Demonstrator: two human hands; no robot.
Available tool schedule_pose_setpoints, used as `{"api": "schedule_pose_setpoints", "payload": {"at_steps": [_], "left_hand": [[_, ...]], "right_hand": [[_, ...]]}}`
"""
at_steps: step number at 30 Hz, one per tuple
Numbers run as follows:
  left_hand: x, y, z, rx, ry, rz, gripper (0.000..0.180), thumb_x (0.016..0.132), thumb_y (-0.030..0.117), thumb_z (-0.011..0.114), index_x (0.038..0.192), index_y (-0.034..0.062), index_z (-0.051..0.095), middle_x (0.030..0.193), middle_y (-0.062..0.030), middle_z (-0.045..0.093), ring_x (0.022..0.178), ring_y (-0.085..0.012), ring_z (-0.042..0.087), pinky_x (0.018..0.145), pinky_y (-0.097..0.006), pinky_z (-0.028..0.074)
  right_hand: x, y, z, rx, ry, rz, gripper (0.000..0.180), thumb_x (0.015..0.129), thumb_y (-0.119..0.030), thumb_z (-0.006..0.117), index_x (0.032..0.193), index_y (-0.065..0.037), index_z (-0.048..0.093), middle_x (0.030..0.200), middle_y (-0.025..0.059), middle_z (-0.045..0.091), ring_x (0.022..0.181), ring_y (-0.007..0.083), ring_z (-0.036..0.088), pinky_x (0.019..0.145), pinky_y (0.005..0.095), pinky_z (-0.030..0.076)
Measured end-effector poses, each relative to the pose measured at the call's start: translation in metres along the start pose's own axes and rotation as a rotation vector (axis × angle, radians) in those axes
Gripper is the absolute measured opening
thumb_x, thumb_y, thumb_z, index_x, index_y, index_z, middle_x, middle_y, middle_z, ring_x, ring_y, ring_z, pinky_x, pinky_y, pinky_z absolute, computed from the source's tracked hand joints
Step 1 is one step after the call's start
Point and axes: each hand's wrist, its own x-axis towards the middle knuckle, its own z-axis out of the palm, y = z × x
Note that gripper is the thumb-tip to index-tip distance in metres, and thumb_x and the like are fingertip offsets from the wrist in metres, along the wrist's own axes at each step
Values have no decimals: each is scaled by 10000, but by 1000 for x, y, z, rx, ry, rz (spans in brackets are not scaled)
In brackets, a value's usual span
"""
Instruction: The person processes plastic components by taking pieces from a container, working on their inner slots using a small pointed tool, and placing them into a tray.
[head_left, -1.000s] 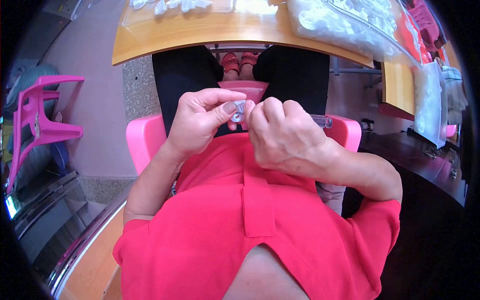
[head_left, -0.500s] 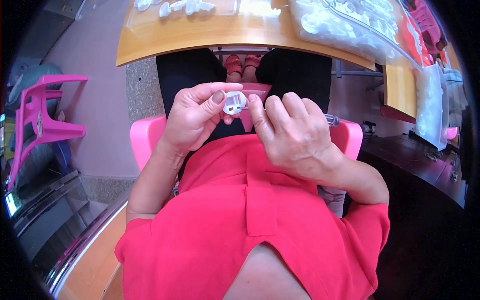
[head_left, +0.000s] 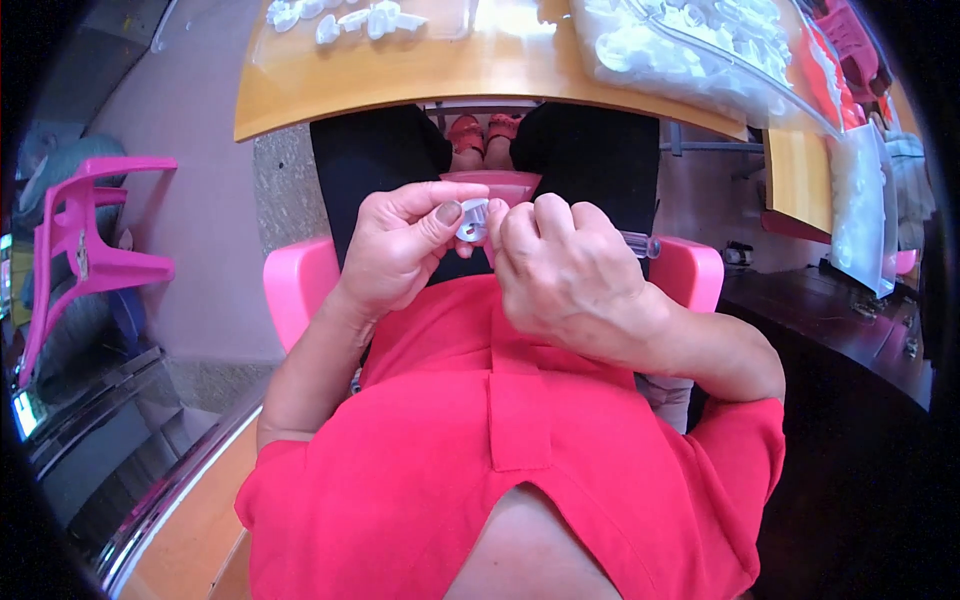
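Note:
My left hand [head_left: 400, 240] pinches a small round white plastic piece [head_left: 473, 221] between thumb and fingers, above my lap. A small dark spot shows on the piece's face. Closed round a screwdriver with a clear handle [head_left: 642, 244], my right hand [head_left: 570, 265] is close beside the piece. The handle's end sticks out past the little-finger side. My right fingers hide the rest of the tool, so I cannot tell whether its tip touches the piece.
Ahead stands a wooden table [head_left: 400, 95]. Several white plastic parts [head_left: 370, 20] lie at its left, and a clear bag of similar parts [head_left: 680, 45] at its right. Another bag [head_left: 860, 210] hangs by the right edge. A pink chair [head_left: 95, 255] stands at the left.
Both hands have shifted slightly; the right one has moved a little left, closer to the white piece. The piece has tilted, and the tool's metal shaft, visible before, is now mostly hidden.

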Motion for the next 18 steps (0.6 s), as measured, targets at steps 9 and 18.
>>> {"api": "schedule_pose_setpoints", "payload": {"at_steps": [9, 18], "left_hand": [[24, 99, 4, 719, 261, 790, 285, 922, 69, 610, 1180, -49, 593, 1114, -171, 647, 977, -223, 638, 861, -338, 514], [158, 216, 21, 1577, 283, 762, 282, 862, 105, 679, 1130, 18, 667, 1228, -98, 632, 1045, -194, 619, 855, -312, 486]], "right_hand": [[-21, 38, 3, 332, 163, 233, 377, 712, -94, 599, 1050, 70, 620, 753, 93, 563, 675, 219, 573, 550, 329, 487], [-52, 30, 35, 547, -49, 353, 276, 765, -99, 580, 1005, 29, 629, 777, 135, 629, 753, 280, 648, 637, 375, 537]]}}
